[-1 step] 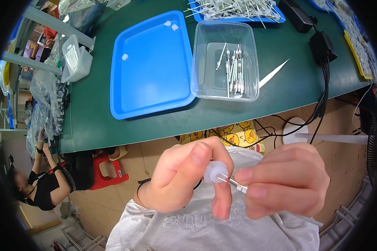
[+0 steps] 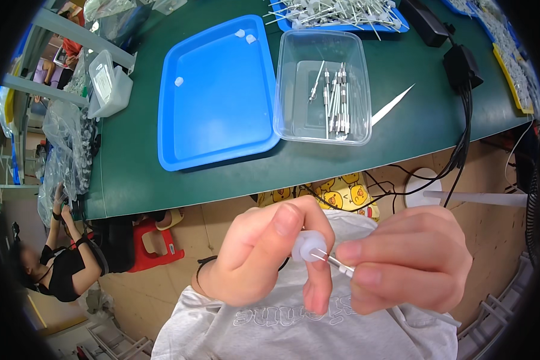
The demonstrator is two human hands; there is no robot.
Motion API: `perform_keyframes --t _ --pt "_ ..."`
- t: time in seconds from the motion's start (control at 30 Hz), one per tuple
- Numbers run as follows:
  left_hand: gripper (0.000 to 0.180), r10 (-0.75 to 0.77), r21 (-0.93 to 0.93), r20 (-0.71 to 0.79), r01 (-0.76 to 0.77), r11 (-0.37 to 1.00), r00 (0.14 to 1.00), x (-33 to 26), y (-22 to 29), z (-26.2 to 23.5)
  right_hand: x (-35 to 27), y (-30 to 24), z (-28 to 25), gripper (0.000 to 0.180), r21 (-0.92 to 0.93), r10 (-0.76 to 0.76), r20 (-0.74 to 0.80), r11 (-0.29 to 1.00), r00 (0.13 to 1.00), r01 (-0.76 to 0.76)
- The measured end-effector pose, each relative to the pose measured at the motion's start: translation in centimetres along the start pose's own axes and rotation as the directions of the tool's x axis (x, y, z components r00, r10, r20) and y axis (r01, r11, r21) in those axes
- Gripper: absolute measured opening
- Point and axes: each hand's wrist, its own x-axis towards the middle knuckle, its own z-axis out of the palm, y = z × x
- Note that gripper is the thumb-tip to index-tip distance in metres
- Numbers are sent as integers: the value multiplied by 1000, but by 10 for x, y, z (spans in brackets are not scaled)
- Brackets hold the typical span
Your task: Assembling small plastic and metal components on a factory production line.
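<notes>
My left hand (image 2: 264, 258) is raised over my lap, closed on a small translucent white plastic cap (image 2: 311, 245) between thumb and curled index finger. My right hand (image 2: 411, 261) pinches a thin rod with a silvery metal sleeve (image 2: 342, 267). Fine wire-like prongs at the rod's end point left and reach the cap's face. How deep they sit in it I cannot tell. Beyond my hands on the table are a blue tray (image 2: 219, 157) with 3 small white pieces and a clear plastic box (image 2: 291, 133) holding several similar rods.
The green table (image 2: 138, 195) has a heaped tray of white rods (image 2: 342, 15) at its far side. A white pointed strip (image 2: 393, 105) lies right of the clear box, near black adapters (image 2: 462, 66) and hanging cables. Another person (image 2: 72, 264) sits at left by a red stool (image 2: 156, 246).
</notes>
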Motion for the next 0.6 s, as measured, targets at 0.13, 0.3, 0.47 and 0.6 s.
perform_keyframes --t 0.13,0.3,0.47,0.6 --pt "45 -1 65 -46 4 998 999 -1 -1 3 -1 -4 0 28 -50 22 2 999 1000 -22" --pt "46 31 108 -90 -21 994 995 -1 -2 6 -2 -7 6 28 -102 47 -64 993 997 -54" --pt "46 32 104 -122 -19 994 992 -3 -3 8 -2 -9 6 27 -108 63 -57 992 996 -69" --pt "45 45 72 -161 -34 997 986 -3 -5 11 -1 -8 7 26 -52 61 -49 997 997 -64"
